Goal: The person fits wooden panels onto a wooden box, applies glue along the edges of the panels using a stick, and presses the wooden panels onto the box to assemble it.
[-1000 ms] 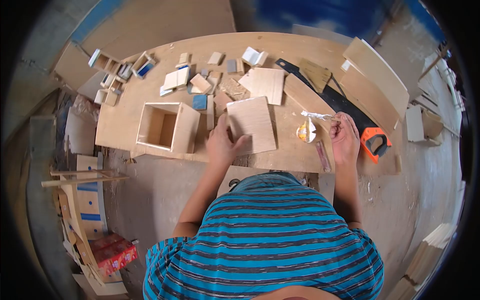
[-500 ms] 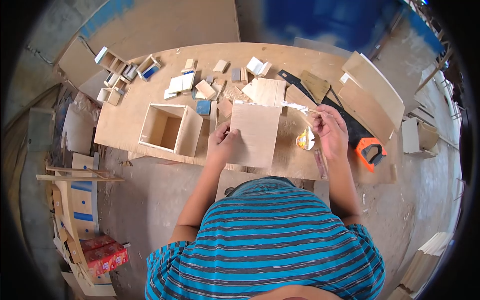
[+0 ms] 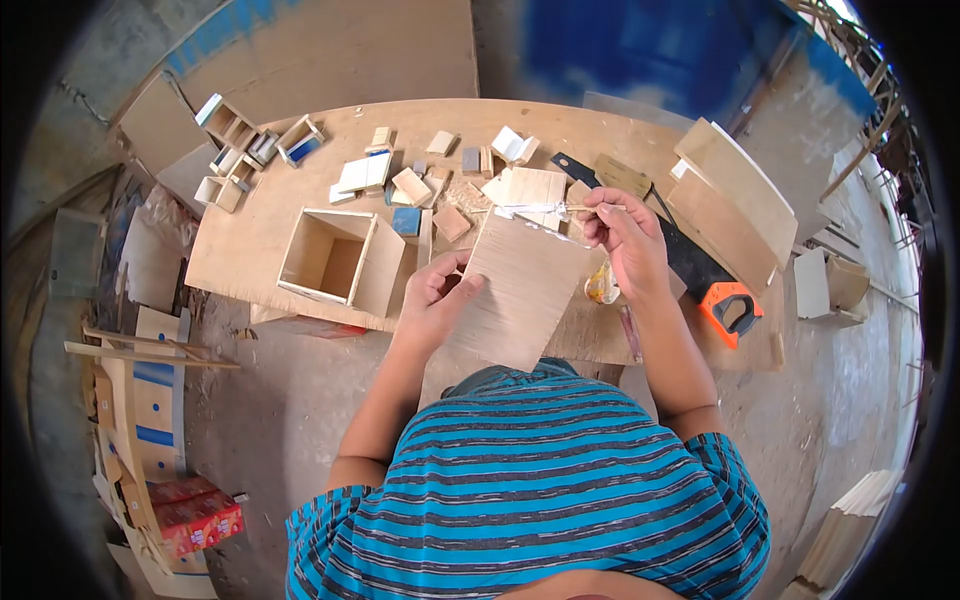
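My left hand (image 3: 435,300) grips the left edge of a flat square wooden panel (image 3: 520,290), which is raised and tilted over the front of the bench. White paste lies along the panel's far edge. My right hand (image 3: 628,240) pinches a thin stick (image 3: 580,208) whose white-coated tip is at that far edge. Partly hidden beside my right wrist is a small yellow and white container (image 3: 602,285). An open wooden box (image 3: 335,257) stands on the bench left of my left hand.
Small wood blocks (image 3: 411,186) lie across the bench (image 3: 230,265). A handsaw with an orange handle (image 3: 731,312) lies at the right, near large boards (image 3: 735,200). Small box pieces (image 3: 228,128) stand at the far left. A red carton (image 3: 200,520) is on the floor.
My left hand has lifted and turned the panel, which now tilts near my body. My right hand has moved left and up, bringing the stick from beside the panel to its far edge.
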### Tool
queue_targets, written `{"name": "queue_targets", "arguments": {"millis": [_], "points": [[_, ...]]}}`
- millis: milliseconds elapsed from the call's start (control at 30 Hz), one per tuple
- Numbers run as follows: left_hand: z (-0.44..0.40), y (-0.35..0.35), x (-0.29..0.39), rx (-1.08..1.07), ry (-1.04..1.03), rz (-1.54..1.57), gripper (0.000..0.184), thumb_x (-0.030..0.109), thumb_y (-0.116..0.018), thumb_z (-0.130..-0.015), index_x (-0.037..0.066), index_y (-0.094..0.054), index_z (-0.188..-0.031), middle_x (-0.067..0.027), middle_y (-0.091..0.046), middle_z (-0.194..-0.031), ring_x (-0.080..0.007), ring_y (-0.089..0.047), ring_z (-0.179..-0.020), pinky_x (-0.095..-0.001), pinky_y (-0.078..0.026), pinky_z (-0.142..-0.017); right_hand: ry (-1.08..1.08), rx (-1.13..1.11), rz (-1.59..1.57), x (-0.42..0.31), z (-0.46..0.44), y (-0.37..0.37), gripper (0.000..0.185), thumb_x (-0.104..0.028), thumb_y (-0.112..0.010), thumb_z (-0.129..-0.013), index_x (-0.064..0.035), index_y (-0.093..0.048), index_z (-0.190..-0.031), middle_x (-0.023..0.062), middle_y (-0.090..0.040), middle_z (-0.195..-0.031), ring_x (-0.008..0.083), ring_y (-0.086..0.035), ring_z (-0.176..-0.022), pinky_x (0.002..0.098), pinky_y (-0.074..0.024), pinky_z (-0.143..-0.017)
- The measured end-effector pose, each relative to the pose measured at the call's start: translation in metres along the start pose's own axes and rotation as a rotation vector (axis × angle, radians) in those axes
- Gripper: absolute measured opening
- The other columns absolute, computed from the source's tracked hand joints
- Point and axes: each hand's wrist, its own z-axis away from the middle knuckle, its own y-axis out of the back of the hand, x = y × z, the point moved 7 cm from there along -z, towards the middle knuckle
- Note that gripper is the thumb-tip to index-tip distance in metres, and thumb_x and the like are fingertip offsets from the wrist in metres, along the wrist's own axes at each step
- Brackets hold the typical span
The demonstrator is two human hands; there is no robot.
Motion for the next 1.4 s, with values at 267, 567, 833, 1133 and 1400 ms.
{"name": "queue_targets", "arguments": {"millis": [267,567,833,1133,1400], "points": [[0.004,0.005,0.001,-0.026,-0.02,0.038,0.028,0.015,-0.065,-0.087,0.001,-0.063,-0.112,0.0059,-0.057,-0.078,-0.0012,-0.044,-0.067,-0.0182,-0.037,-0.061,-0.027,0.015,0.035,0.004,0.0,-0.006,0.016,-0.011,-0.054,-0.089,-0.0017,-0.064,-0.097,0.0049,-0.064,-0.085,0.0084,-0.057,-0.071,0.0219,-0.0446,-0.063],[0.008,0.011,0.005,-0.037,0.073,0.181,0.031,0.011,-0.063,-0.087,-0.002,-0.06,-0.114,-0.0033,-0.066,-0.1,-0.0071,-0.058,-0.089,-0.0212,-0.044,-0.082,0.0,0.055,0.018,0.0,0.011,0.009,0.015,-0.009,-0.054,-0.089,-0.0016,-0.064,-0.096,0.005,-0.065,-0.083,0.0087,-0.058,-0.07,0.0212,-0.0444,-0.062],[0.006,0.01,0.012,-0.053,0.077,0.319,0.03,0.008,-0.061,-0.088,-0.001,-0.059,-0.116,-0.0042,-0.065,-0.102,-0.0079,-0.058,-0.093,-0.0223,-0.044,-0.086,0.017,0.102,-0.011,-0.003,0.024,0.025,0.016,-0.009,-0.053,-0.089,-0.0004,-0.063,-0.097,0.0073,-0.065,-0.084,0.0101,-0.058,-0.07,0.022,-0.0448,-0.063],[0.002,0.012,0.012,-0.052,0.069,0.353,0.031,0.012,-0.062,-0.087,-0.002,-0.059,-0.114,-0.0051,-0.065,-0.102,-0.0089,-0.058,-0.094,-0.023,-0.042,-0.087,0.062,0.146,-0.031,-0.008,0.033,0.037,0.016,-0.01,-0.053,-0.089,0.0001,-0.062,-0.099,0.0082,-0.065,-0.085,0.0111,-0.058,-0.072,0.0231,-0.0448,-0.063],[-0.001,0.018,0.015,0.001,0.042,0.318,0.033,0.012,-0.063,-0.086,-0.002,-0.059,-0.115,-0.005,-0.065,-0.102,-0.0094,-0.058,-0.094,-0.0231,-0.042,-0.087,0.098,0.196,0.012,-0.014,0.041,0.044,0.016,-0.009,-0.052,-0.089,-0.0004,-0.062,-0.098,0.0074,-0.064,-0.085,0.0107,-0.057,-0.072,0.0229,-0.0441,-0.063]]}}
